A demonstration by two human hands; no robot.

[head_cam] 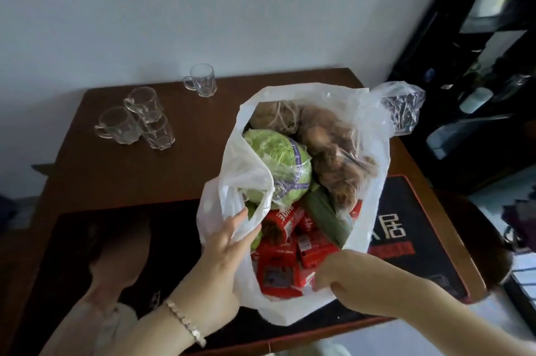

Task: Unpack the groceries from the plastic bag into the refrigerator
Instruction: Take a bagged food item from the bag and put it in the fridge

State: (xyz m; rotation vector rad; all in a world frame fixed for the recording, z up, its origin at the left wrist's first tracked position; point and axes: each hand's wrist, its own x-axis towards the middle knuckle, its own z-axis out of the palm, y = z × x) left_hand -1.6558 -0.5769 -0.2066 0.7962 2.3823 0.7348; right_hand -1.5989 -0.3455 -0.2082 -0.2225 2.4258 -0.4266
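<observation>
With your left hand [229, 239] and right hand [333, 271] gripping the plastic bag [368, 210] rim, tugging wider could spill the cabbage [275, 158].

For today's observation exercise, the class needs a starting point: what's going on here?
A person is opening a full plastic bag on the table. The left hand holds its left rim aside. The right hand curls at the near rim, by the red cartons. A wrapped cabbage and bagged brown roots are inside.

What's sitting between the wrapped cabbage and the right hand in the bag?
Head view: red cartons lie piled between the cabbage and the right hand, inside the plastic bag.
</observation>
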